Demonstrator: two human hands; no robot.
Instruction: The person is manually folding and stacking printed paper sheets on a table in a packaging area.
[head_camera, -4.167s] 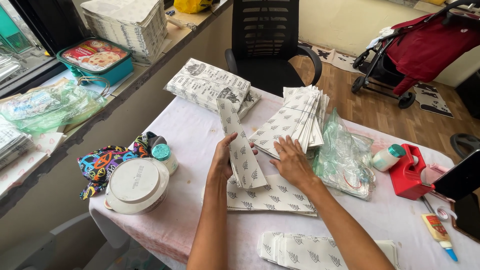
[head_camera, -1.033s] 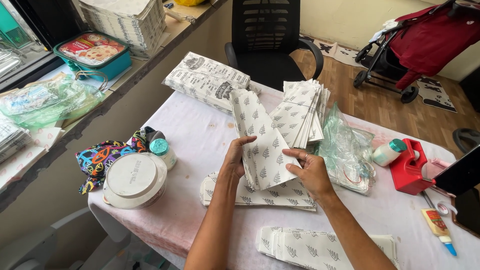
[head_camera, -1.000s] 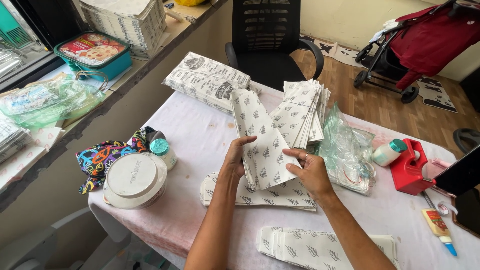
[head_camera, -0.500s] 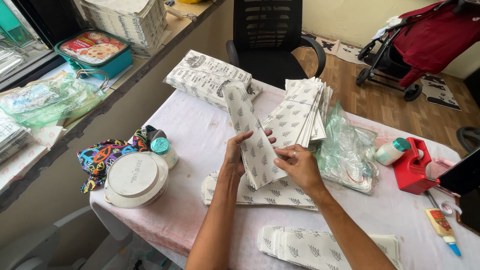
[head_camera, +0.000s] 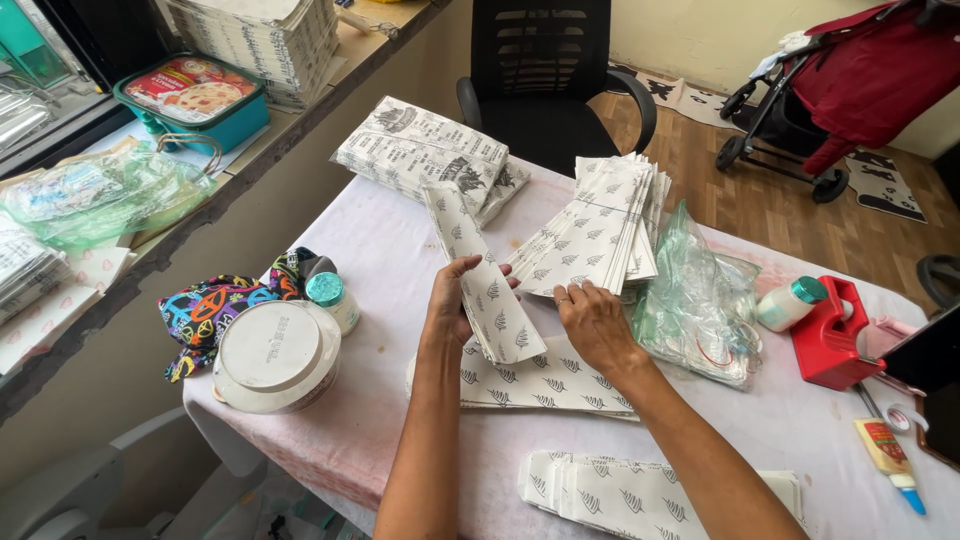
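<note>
My left hand (head_camera: 452, 300) grips a long folded strip of white paper printed with grey leaf marks (head_camera: 478, 268), held slanted above the table. My right hand (head_camera: 592, 322) rests with fingers spread on flat sheets of the same printed paper (head_camera: 545, 382) lying on the white tablecloth, its fingertips close to the strip's lower end. A fanned stack of folded printed paper pieces (head_camera: 603, 225) lies just beyond my right hand. Another pile of the printed pieces (head_camera: 640, 496) sits at the near edge.
A bundle of printed paper packs (head_camera: 420, 155) lies at the far side before a black office chair (head_camera: 548, 75). A white lidded tub (head_camera: 274, 352), small jar (head_camera: 330, 297) and colourful cloth (head_camera: 212, 310) sit left. Clear plastic bags (head_camera: 700, 300), a red tape dispenser (head_camera: 832, 335) and glue tube (head_camera: 886, 450) sit right.
The paper was lifted off the flat sheets and folded narrower between both hands. Now my left hand alone holds the strip and my right hand has dropped onto the flat sheets.
</note>
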